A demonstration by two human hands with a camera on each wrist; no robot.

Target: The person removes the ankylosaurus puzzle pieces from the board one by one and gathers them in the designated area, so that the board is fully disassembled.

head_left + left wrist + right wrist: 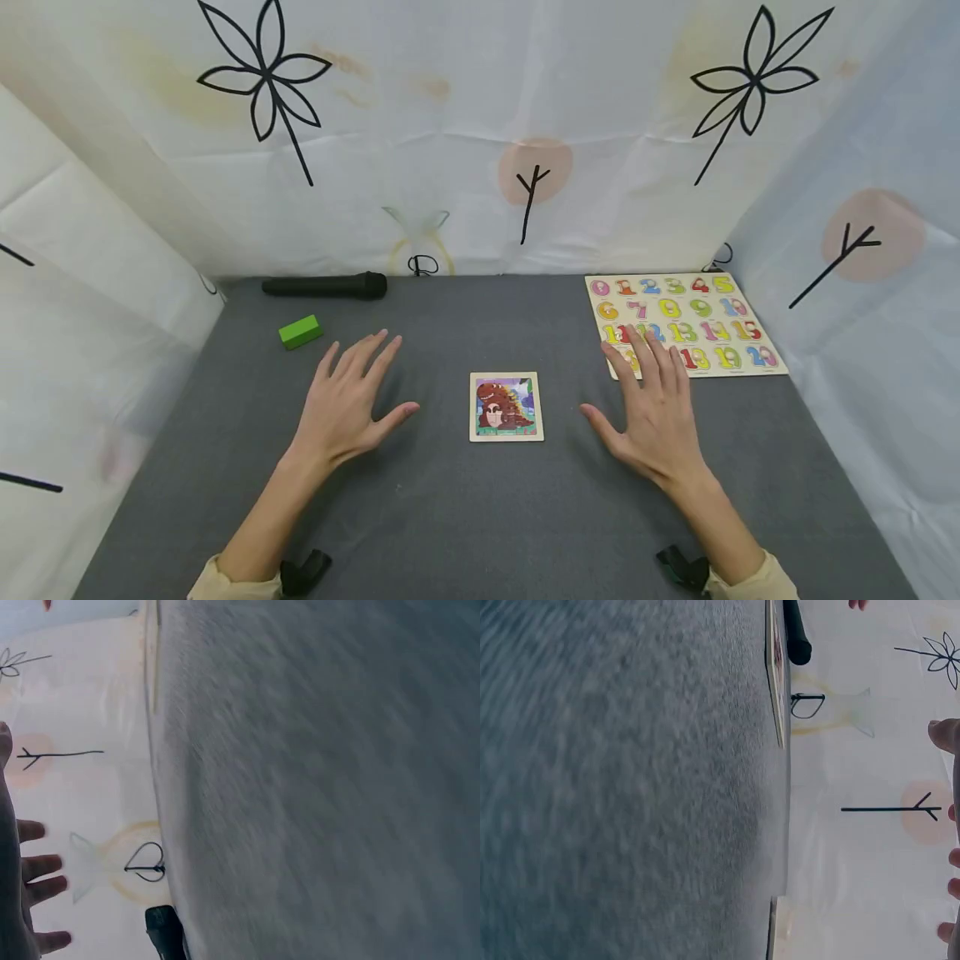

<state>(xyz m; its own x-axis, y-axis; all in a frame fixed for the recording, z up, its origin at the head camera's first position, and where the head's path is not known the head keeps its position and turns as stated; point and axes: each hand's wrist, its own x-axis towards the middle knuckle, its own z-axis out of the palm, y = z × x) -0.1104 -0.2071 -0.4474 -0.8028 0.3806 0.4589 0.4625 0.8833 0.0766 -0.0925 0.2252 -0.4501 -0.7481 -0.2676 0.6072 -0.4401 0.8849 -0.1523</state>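
In the head view a small square dinosaur picture puzzle (506, 407) in a pale wooden frame lies on the grey table (465, 517), between the two hands. To its left the left hand (348, 408) hovers with fingers spread and holds nothing. On the other side the right hand (652, 408) also has its fingers extended, with nothing in its grasp; its fingertips overlap the lower edge of a wooden number board (697, 308). Beyond the left fingertips sits a green block (300, 332). In the right wrist view the puzzle (776, 675) shows edge-on.
A black microphone (326, 286) lies at the table's back left. White cloth (420, 167) with printed plants hangs behind the table and along both sides. Dark straps (306, 573) show at the wrists near the front.
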